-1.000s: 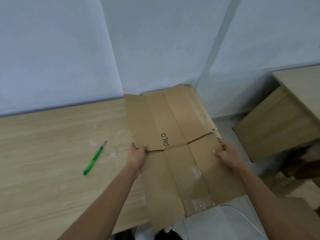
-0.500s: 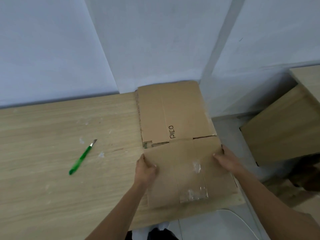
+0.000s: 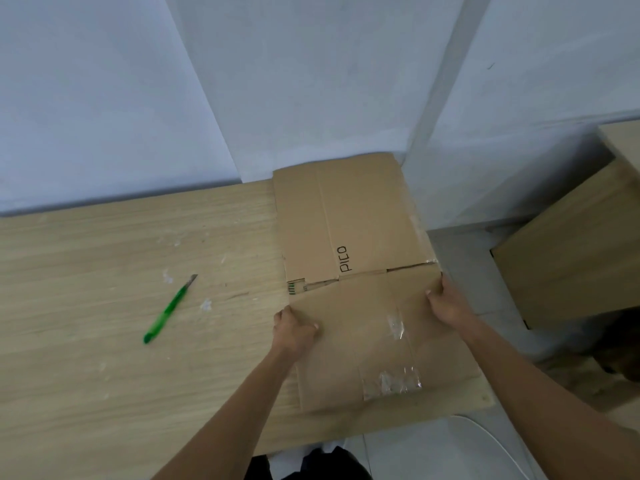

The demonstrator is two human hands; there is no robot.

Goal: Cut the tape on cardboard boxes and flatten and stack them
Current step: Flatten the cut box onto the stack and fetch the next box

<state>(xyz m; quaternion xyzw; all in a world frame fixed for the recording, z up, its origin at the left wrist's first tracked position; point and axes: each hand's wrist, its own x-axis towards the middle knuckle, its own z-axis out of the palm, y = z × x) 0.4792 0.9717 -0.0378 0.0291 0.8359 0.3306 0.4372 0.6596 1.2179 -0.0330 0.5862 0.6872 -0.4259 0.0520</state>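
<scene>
Left hand (image 3: 294,329) and right hand (image 3: 446,301) each clamp a side edge of the flattened box (image 3: 360,216) (marked PICO) at the tabletop's (image 3: 104,265) right edge, cutter (image 3: 169,310) well apart.

Single view, head-worn, wide-angle. We looked forward and steeply down from the near edge of the desk (image 3: 104,271), facing the pale wall (image 3: 311,81) behind it. Range was close: both forearms entered from the bottom edge. The left hand (image 3: 294,332) and right hand (image 3: 446,303) sat at arm's reach, just below frame centre, one at each side edge of the flattened cardboard box (image 3: 346,220). The box held the middle; the green cutter (image 3: 169,310) lay left of centre. We stood toward the desk's right end, so the floor (image 3: 467,258) and a second wooden unit (image 3: 571,265) showed at right. Wall lines leaned outward toward the frame edges.
</scene>
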